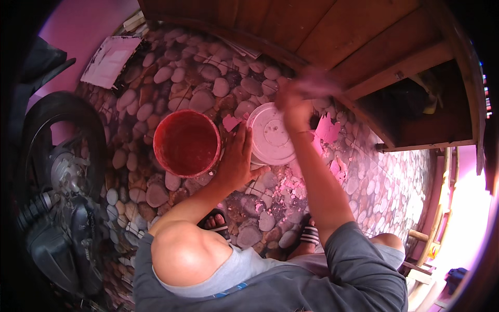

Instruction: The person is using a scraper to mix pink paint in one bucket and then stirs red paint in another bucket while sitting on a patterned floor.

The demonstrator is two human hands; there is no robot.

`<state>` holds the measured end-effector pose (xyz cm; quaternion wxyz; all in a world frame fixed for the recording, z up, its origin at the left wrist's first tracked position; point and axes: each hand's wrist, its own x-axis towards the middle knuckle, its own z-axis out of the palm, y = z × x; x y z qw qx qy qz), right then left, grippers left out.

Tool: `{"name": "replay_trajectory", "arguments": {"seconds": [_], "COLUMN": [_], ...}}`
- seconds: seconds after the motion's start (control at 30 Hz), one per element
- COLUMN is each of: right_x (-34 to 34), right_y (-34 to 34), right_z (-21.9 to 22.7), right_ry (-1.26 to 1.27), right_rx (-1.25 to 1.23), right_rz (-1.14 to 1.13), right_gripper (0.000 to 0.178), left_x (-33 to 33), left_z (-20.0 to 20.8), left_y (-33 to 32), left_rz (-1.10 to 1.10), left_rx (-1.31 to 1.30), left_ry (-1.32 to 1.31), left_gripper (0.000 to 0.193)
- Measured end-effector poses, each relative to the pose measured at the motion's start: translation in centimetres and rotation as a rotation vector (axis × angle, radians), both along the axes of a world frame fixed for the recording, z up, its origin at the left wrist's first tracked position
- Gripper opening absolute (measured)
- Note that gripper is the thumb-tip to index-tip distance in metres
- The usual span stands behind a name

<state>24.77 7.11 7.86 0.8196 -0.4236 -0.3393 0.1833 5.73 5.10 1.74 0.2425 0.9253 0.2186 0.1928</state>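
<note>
Left hand (236,161) uncurled, fingers against the left side of the pale round tub (271,138). Right hand (297,112) is blurry at the tub's upper right, can't tell its grip. Smeared red bucket (179,125) left of the tub, jagged pink flakes (327,129) right, pebble-patterned floor (125,182) below.

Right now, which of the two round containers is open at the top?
The red bucket, left of the left hand: its hollow inside shows, whereas the pale pink round container has a closed face upward.
</note>
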Motion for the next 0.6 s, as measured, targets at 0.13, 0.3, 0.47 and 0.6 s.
{"name": "replay_trajectory", "arguments": {"seconds": [0.13, 0.3, 0.47, 0.6], "right_x": [-1.4, -2.5, -2.8, -2.7], "right_y": [1.3, 1.4, -1.6, -3.0], "right_z": [-0.2, 11.1, 0.8, -2.6], "right_ry": [-0.001, 0.135, 0.238, -0.266], "right_rx": [-0.385, -0.051, -0.261, -0.528], "right_rz": [0.093, 0.131, 0.186, 0.056], "right_gripper": [0.024, 0.033, 0.019, 0.014], "left_x": [-1.3, -1.3, -0.4, -1.1], "left_z": [-0.1, -0.3, -0.9, -2.0], "left_y": [0.2, 0.4, -0.1, -0.6], "left_rz": [0.026, -0.002, -0.031, 0.042], "left_rx": [-0.002, -0.062, -0.210, -0.340], "left_ry": [0.051, 0.007, -0.047, -0.133], "left_gripper": [0.114, 0.117, 0.118, 0.119]}}
